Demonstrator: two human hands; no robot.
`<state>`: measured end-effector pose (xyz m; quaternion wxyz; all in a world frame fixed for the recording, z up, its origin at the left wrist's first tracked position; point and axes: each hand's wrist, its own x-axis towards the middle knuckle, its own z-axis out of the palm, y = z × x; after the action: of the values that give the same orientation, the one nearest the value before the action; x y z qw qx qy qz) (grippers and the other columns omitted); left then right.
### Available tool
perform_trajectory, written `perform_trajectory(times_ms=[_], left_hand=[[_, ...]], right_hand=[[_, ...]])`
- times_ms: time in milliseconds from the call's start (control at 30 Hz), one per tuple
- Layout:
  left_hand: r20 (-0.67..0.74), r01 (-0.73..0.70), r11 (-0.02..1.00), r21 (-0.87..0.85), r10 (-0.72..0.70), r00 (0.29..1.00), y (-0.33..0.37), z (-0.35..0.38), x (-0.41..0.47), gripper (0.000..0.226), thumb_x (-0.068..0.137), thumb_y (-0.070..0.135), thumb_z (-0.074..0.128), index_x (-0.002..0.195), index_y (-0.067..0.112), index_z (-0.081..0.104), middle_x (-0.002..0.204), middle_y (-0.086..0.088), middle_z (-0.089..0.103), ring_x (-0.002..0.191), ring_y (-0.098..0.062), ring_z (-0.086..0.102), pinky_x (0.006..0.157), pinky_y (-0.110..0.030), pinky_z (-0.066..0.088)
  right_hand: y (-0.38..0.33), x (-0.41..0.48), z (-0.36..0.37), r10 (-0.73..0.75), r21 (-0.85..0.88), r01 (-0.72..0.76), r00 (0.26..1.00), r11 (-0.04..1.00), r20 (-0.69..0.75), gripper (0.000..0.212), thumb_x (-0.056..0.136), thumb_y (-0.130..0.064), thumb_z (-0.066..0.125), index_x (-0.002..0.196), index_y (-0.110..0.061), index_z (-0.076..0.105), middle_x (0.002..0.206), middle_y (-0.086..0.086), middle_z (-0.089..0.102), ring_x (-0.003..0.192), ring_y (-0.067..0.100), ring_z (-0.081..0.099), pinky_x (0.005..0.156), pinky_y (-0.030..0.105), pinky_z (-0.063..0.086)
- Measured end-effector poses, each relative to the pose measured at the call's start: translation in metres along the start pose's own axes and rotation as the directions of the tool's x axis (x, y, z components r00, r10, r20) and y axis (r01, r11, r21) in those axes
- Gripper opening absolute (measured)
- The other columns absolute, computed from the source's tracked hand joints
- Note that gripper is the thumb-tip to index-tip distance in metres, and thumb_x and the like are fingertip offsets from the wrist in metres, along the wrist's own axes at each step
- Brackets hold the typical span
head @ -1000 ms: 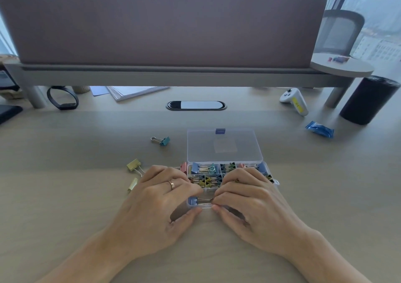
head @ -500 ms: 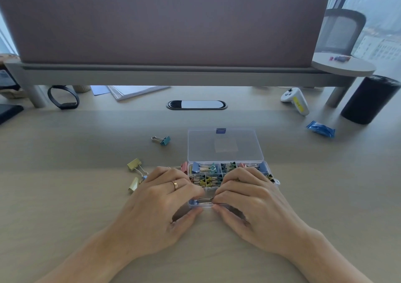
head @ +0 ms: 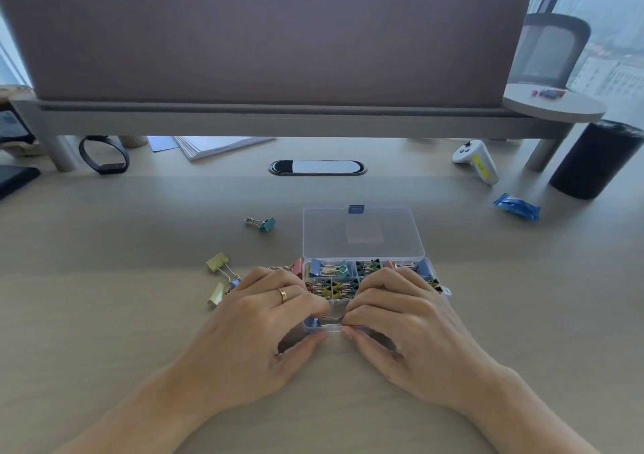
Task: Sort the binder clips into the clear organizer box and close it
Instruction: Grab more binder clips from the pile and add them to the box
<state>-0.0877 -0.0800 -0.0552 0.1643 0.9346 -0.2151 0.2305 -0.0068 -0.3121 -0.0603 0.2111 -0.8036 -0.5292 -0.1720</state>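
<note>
Nearest, the left hand point(head: 258, 321) and right hand point(head: 400, 317) curl together and pinch a blue clip point(head: 315, 322) at the six o'clock edge of the clear box point(head: 331, 330), whose compartments already hold many clips. On the worktop point(head: 139, 314) at its nine o'clock lie two yellow clips point(head: 217, 262) and a pink clip point(head: 297, 266), with a teal clip point(head: 266, 224) at ten. The lid point(head: 362, 234) lies open at twelve, so sorting looks well along and closing is not yet done.

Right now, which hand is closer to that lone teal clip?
Left. The left hand lies just camera-side of the teal clip; the right hand is farther right, over the organizer box.
</note>
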Motion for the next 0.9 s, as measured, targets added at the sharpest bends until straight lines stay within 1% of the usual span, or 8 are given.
perform_trajectory(times_ms=[267, 367, 500, 567, 633, 733, 800, 900], left_hand=[[-0.029, 0.048, 0.996, -0.073, -0.050, 0.998, 0.000, -0.003, 0.001, 0.021, 0.095, 0.039, 0.066, 0.112, 0.029, 0.070, 0.105, 0.019, 0.067, 0.106, -0.002, 0.060, 0.093, -0.025, 0.045], [-0.130, 0.195, 0.964, -0.179, -0.220, 0.967, -0.003, -0.013, 0.006, 0.020, 0.099, 0.037, 0.060, 0.116, 0.033, 0.068, 0.108, 0.024, 0.066, 0.106, 0.004, 0.060, 0.091, -0.016, 0.044], [-0.237, 0.347, 0.894, -0.283, -0.416, 0.878, -0.023, -0.035, 0.024, 0.020, 0.099, 0.013, 0.063, 0.105, 0.030, 0.072, 0.098, 0.023, 0.072, 0.097, 0.001, 0.065, 0.086, -0.008, 0.043], [-0.112, 0.415, 0.863, -0.290, -0.461, 0.880, -0.035, -0.049, 0.030, 0.027, 0.096, 0.007, 0.062, 0.096, 0.033, 0.072, 0.092, 0.022, 0.073, 0.092, -0.003, 0.067, 0.085, -0.018, 0.050], [0.113, 0.468, 0.856, -0.220, -0.454, 0.884, -0.044, -0.062, 0.034, 0.031, 0.095, 0.007, 0.063, 0.091, 0.036, 0.072, 0.090, 0.022, 0.073, 0.089, -0.004, 0.067, 0.080, -0.026, 0.053], [0.410, 0.466, 0.883, -0.060, -0.404, 0.818, -0.051, -0.076, 0.041, 0.026, 0.094, 0.015, 0.066, 0.091, 0.041, 0.071, 0.092, 0.026, 0.072, 0.087, 0.000, 0.066, 0.072, -0.020, 0.046], [0.485, 0.437, 0.899, 0.019, -0.391, 0.783, -0.053, -0.082, 0.047, 0.025, 0.092, 0.018, 0.067, 0.091, 0.043, 0.070, 0.091, 0.029, 0.070, 0.086, 0.005, 0.064, 0.070, -0.016, 0.045], [0.459, 0.436, 0.896, 0.086, -0.424, 0.781, -0.055, -0.088, 0.056, 0.024, 0.090, 0.018, 0.066, 0.090, 0.042, 0.069, 0.088, 0.032, 0.066, 0.083, 0.007, 0.062, 0.068, -0.014, 0.044]], right_hand=[[0.000, 0.000, 0.002, 0.006, 0.000, -0.006, 0.999, 1.000, -0.042, 0.015, 0.101, -0.033, 0.067, 0.093, -0.025, 0.078, 0.099, -0.017, 0.073, 0.102, 0.011, 0.062, 0.089, 0.033, 0.050], [0.000, -0.001, 0.003, 0.017, 0.006, -0.017, 0.998, 1.000, -0.064, 0.015, 0.100, -0.034, 0.068, 0.093, -0.025, 0.078, 0.099, -0.017, 0.073, 0.102, 0.012, 0.061, 0.089, 0.032, 0.049], [0.000, -0.001, 0.003, 0.049, 0.005, -0.049, 0.997, 0.999, -0.068, 0.017, 0.099, -0.039, 0.068, 0.096, -0.025, 0.078, 0.101, -0.016, 0.073, 0.105, 0.011, 0.061, 0.092, 0.031, 0.050], [-0.001, -0.001, 0.002, 0.051, 0.009, -0.050, 0.995, 0.999, -0.089, 0.016, 0.098, -0.038, 0.070, 0.095, -0.024, 0.078, 0.100, -0.015, 0.073, 0.105, 0.011, 0.062, 0.092, 0.032, 0.051], [-0.003, -0.001, 0.001, 0.041, 0.021, -0.039, 0.992, 0.999, -0.118, 0.015, 0.097, -0.037, 0.071, 0.093, -0.023, 0.078, 0.099, -0.014, 0.073, 0.103, 0.012, 0.063, 0.090, 0.032, 0.052], [-0.004, -0.001, 0.001, 0.038, 0.019, -0.036, 0.991, 0.999, -0.129, 0.016, 0.097, -0.037, 0.071, 0.092, -0.023, 0.078, 0.098, -0.014, 0.073, 0.102, 0.012, 0.064, 0.088, 0.033, 0.053], [-0.004, -0.001, 0.001, 0.042, 0.014, -0.041, 0.990, 0.999, -0.137, 0.015, 0.096, -0.036, 0.073, 0.091, -0.022, 0.078, 0.098, -0.014, 0.073, 0.102, 0.012, 0.065, 0.087, 0.033, 0.053], [-0.004, -0.001, 0.001, 0.043, 0.019, -0.041, 0.986, 0.999, -0.161, 0.013, 0.095, -0.034, 0.075, 0.089, -0.022, 0.077, 0.097, -0.015, 0.073, 0.101, 0.012, 0.065, 0.088, 0.033, 0.053]])
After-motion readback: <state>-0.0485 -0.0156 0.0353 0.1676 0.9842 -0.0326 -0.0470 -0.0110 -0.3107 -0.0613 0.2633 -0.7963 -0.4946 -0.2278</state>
